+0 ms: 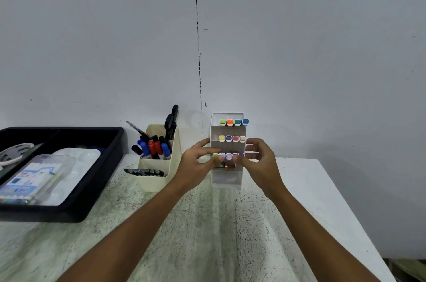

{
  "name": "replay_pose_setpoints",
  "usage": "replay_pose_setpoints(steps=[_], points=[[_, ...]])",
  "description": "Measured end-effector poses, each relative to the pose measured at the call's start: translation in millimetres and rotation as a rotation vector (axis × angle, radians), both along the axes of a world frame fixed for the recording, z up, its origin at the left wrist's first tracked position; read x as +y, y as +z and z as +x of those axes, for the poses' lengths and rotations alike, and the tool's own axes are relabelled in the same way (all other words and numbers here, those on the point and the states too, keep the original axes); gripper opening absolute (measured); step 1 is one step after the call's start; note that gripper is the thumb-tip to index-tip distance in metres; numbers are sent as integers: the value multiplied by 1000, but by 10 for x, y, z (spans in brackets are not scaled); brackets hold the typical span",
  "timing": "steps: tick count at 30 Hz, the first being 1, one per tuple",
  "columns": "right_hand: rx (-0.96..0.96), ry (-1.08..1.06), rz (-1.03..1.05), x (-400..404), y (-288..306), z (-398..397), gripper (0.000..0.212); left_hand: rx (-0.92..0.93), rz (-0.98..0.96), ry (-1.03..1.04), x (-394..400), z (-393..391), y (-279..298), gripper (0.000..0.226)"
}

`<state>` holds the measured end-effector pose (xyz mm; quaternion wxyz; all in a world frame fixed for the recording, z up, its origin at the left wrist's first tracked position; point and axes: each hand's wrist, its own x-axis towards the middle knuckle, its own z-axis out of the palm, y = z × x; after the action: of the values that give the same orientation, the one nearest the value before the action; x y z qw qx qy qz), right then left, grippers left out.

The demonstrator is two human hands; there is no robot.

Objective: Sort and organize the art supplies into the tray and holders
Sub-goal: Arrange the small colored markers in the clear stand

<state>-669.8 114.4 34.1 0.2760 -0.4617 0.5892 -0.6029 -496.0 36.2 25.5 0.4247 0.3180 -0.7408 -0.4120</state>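
At the front of the white tiered marker holder [227, 134], your left hand [197, 161] and right hand [260, 161] meet over its third row. Your left fingers are curled with the fingertips [216, 159] against the marker caps [228, 156] there, and your right fingers curl in from the other side; whether either hand actually pinches a marker I cannot tell, as the fingers cover the caps. Above your hands, two rows of four coloured caps each sit in the holder's upper tiers. Just left of your left hand stands a cream desk organizer [159, 166] with blue, red and black markers [153, 146] and black scissors [171, 121] upright in it. Farther left, a black tray [101, 180] holds a clear packet [34, 178] and a white palette [78, 166]. All rest on the speckled table [207, 235].
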Motion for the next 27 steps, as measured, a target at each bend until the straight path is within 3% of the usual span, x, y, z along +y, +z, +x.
replay_pose_setpoints(steps=[7,11,15,20,27], points=[[-148,9,74,-74,31,13,44,2,23,9,41,-8,56,22],[-187,10,98,-86,11,-6,32,-19,45,-3,27,14,76,25],[-93,12,72,-14,74,115,49,-22,43,-19,21,30,77,22],[-71,-60,56,-62,64,168,55,-68,62,16,-2,-1,137,13],[-31,-98,75,-109,56,172,58,-271,-133,94,-6,-92,220,16]])
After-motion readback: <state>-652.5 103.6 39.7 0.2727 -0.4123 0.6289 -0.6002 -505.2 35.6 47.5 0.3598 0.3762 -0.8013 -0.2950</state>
